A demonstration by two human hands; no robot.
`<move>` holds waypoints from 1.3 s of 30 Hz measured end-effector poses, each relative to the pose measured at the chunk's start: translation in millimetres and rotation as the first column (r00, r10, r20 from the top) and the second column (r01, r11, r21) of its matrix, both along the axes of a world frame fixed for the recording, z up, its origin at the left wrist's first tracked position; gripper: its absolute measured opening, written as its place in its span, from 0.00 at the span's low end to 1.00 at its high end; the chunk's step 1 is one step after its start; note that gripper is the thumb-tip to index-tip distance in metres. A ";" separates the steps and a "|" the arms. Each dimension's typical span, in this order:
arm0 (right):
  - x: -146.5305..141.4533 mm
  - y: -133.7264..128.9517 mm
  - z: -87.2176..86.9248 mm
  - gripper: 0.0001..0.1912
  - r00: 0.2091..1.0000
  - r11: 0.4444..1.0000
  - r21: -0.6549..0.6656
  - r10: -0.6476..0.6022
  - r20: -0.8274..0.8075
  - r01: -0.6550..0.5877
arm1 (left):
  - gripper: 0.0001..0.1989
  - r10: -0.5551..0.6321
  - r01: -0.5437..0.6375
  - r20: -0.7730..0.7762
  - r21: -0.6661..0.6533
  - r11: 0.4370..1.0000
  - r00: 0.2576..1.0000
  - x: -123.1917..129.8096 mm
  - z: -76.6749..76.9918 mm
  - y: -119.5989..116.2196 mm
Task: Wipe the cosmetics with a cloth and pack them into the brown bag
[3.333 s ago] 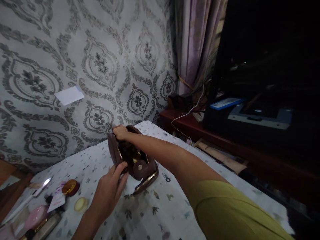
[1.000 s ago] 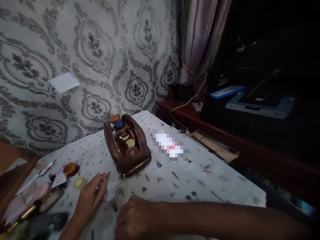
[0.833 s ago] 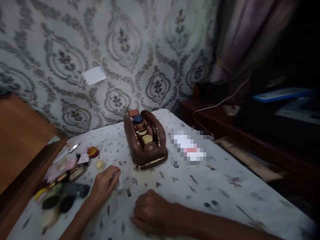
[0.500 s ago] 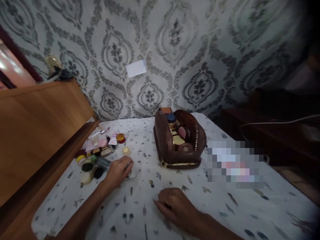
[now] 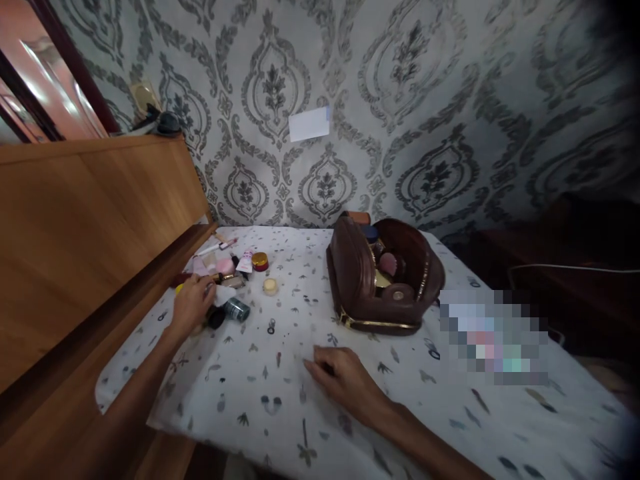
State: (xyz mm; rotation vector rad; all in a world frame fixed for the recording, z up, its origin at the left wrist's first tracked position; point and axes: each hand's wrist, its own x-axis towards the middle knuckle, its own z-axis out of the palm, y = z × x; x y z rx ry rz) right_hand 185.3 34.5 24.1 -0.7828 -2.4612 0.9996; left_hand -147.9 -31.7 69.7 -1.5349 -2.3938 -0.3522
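Observation:
My left hand [image 5: 194,301] is over the group of cosmetics at the left, fingers pinched together. Something white and thin [image 5: 225,293] shows beside its fingertips, too unclear to name. A dark green bottle [image 5: 237,309] and a black round lid [image 5: 215,317] lie right by it. Farther right are a red jar with a gold lid [image 5: 260,261] and a small cream-coloured jar [image 5: 270,287]. My right hand [image 5: 347,380] rests curled on the patterned cloth [image 5: 280,413], nothing visible in it. Behind it stands an open brown bag [image 5: 355,273] with cosmetics inside.
A wooden panel [image 5: 100,200] borders the cloth on the left. Patterned wallpaper rises behind, with a white paper [image 5: 309,124] on it. A blurred-out item [image 5: 495,340] lies right of the bag. Dark furniture and a white cable [image 5: 575,267] are at the far right.
My left hand has moved left and slightly away from me, over the cosmetics; the dark green bottle now shows to its right. The view has shifted left. My right hand stays curled.

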 end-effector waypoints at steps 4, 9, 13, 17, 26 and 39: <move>-50.1 -2.7 6.8 0.07 0.989 1.000 -0.028 -0.005 -0.145 0.001 | 0.23 0.079 -0.079 -0.007 -0.146 0.986 0.997 -1.4 0.2 4.1; -131.2 -5.1 8.5 0.15 0.992 0.982 0.185 0.045 -0.120 -0.022 | 0.25 0.086 -0.096 -0.057 -0.208 0.973 0.995 2.4 -0.5 9.9; -174.0 -1.1 3.0 0.18 0.999 0.947 0.318 0.050 0.007 -0.049 | 0.24 0.090 -0.102 -0.062 -0.221 0.970 0.994 -3.7 -2.6 13.1; -185.7 5.2 -2.1 0.26 0.995 0.957 0.288 0.002 0.104 -0.032 | 0.23 0.098 -0.102 -0.033 -0.167 0.981 0.995 -10.1 -2.5 12.8; -149.2 12.5 -0.5 0.23 0.982 0.991 -0.130 -0.064 -0.177 0.041 | 0.19 -0.133 -0.010 0.415 0.324 0.946 0.900 8.4 27.5 30.1; -34.3 10.8 2.4 0.24 0.886 0.979 -0.175 -0.168 -0.432 0.101 | 0.27 -0.311 0.009 0.949 0.311 0.950 0.043 126.5 42.4 62.3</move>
